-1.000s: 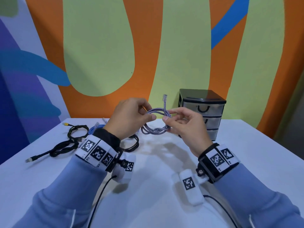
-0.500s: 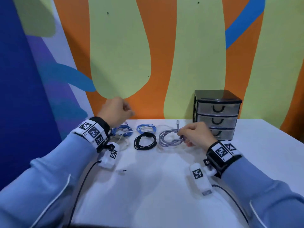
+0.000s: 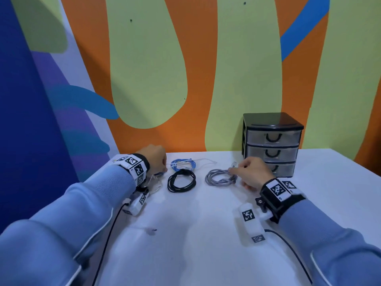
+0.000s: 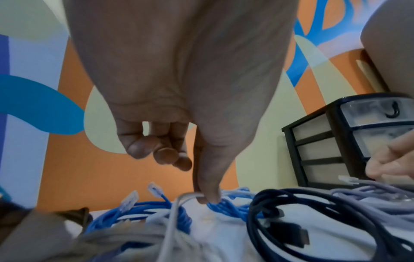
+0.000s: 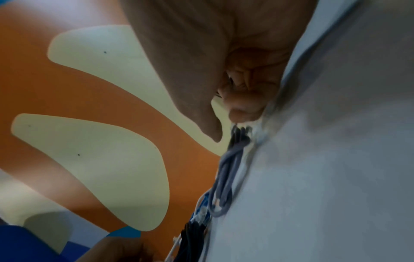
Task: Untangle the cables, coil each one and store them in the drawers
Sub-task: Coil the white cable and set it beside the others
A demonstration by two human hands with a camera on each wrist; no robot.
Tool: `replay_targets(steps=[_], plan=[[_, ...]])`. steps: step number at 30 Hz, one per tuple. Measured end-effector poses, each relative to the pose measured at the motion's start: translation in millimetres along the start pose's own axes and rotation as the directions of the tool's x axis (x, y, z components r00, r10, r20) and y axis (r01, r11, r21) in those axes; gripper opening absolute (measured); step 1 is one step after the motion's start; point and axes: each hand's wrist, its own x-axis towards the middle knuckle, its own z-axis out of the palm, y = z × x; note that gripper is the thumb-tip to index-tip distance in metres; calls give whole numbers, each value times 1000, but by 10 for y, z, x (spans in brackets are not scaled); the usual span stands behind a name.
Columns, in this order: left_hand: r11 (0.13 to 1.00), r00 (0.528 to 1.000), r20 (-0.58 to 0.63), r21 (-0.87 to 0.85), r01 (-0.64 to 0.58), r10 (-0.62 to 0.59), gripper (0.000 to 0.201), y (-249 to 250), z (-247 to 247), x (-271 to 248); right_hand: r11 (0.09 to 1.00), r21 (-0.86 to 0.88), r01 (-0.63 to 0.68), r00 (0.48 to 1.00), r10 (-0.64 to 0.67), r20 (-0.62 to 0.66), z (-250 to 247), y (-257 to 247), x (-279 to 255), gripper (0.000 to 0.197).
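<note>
On the white tabletop [image 3: 195, 234] three cables already lie as coils in one row, probably so that each can be taken alone to the drawers. The grey network cable with a clear plug [image 3: 221, 178] is the coil nearest to the small black drawer unit with three clear plastic drawers [image 3: 272, 145], whose drawers are all closed. The right hand [image 3: 252, 172] rests on this grey coil, and its fingertips pinch the cable near the plug; I judge that it holds the loose end so the loops do not spring open. In the right wrist view the fingers are curled close on the grey strands against the tabletop.

The black coiled cable [image 3: 181, 181] lies in the middle, touched by no hand. Behind it and to the left is the blue network cable [image 3: 182, 163], mixed with a thin white cable [image 3: 204, 161]. The left hand [image 3: 154, 159] is over this pile. The left wrist view shows its thumb and a finger [image 4: 207, 187] pinching the white cable just above the blue loops, while the other fingers are loosely curled. This grip seems meant to pull the white one free from the blue. So untangling is not finished, and nothing is stored yet.
</note>
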Motion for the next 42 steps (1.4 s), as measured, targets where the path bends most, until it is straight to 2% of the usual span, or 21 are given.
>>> replay_targets(steps=[3, 6, 8, 12, 14, 16, 18, 20, 21, 24, 27, 29, 30, 31, 32, 34, 36, 37, 39, 41, 42], plan=[[995, 993, -115, -91, -33, 22, 23, 16, -154, -20, 991, -23, 133, 987, -134, -87, -76, -18, 8, 28], [935, 940, -338, -311, -168, 57, 18, 79, -466, -183, 930, 44, 365, 926, -358, -118, -98, -132, -96, 14], [886, 874, -480, -372, -277, 72, 13, 143, -670, -330, 856, 121, 502, 862, -483, -155, -95, -282, -205, 19], [829, 694, -688, -248, -501, 213, 10, 365, -1029, -622, 714, 21, 700, 703, -683, -197, -95, -625, -383, 69], [776, 615, -745, -219, -592, 258, 9, 501, -1184, -784, 675, -41, 737, 658, -730, -185, -61, -801, -433, 69], [753, 543, -797, -180, -632, 265, 11, 594, -1302, -914, 704, -64, 708, 686, -706, -178, -18, -936, -408, 40], [772, 474, -853, -148, -619, 217, 15, 603, -1382, -995, 757, -18, 653, 752, -651, -105, -5, -1001, -378, 15], [821, 412, -908, -183, -541, 69, 20, 507, -1441, -1020, 799, 195, 569, 811, -584, 27, -8, -966, -349, 15], [827, 377, -926, -235, -510, -30, 21, 423, -1465, -1025, 799, 311, 515, 823, -562, 81, -22, -923, -356, 14], [778, 298, -903, -420, -468, -308, 25, 30, -1498, -983, 753, 527, 394, 837, -531, 132, -88, -781, -394, 9], [752, 262, -854, -520, -404, -450, 27, -304, -1431, -968, 698, 642, 317, 836, -525, 158, -115, -756, -440, 11], [741, 265, -831, -557, -376, -490, 19, -372, -1337, -1009, 653, 699, 290, 836, -529, 148, -80, -823, -476, 10], [729, 278, -818, -576, -371, -504, 17, -377, -1270, -1038, 615, 742, 266, 835, -532, 141, -59, -871, -498, 10], [716, 313, -800, -598, -359, -512, 17, -385, -1190, -1046, 577, 780, 242, 835, -533, 135, -46, -924, -515, 11], [714, 374, -776, -622, -322, -508, 18, -398, -1104, -1047, 546, 808, 222, 836, -533, 131, -44, -976, -534, 13], [689, 583, -661, -690, -224, -473, 19, -406, -954, -1043, 500, 845, 189, 835, -535, 130, -54, -1058, -556, 15], [558, 783, -479, -803, -208, -397, 17, -323, -857, -1073, 490, 851, 190, 827, -546, 130, -64, -1112, -551, 15], [458, 851, -403, -860, -226, -336, 23, -255, -833, -1107, 509, 834, 212, 825, -551, 126, -62, -1124, -543, 15], [304, 931, -323, -916, -263, -168, 36, -103, -826, -1138, 563, 789, 246, 831, -542, 128, -68, -1132, -534, 17], [217, 957, -288, -934, -285, 18, 38, 87, -839, -1130, 625, 743, 241, 849, -507, 151, -83, -1105, -518, 21], [205, 957, -279, -935, -290, 84, 34, 189, -845, -1114, 659, 714, 238, 861, -484, 160, -90, -1082, -504, 23]])
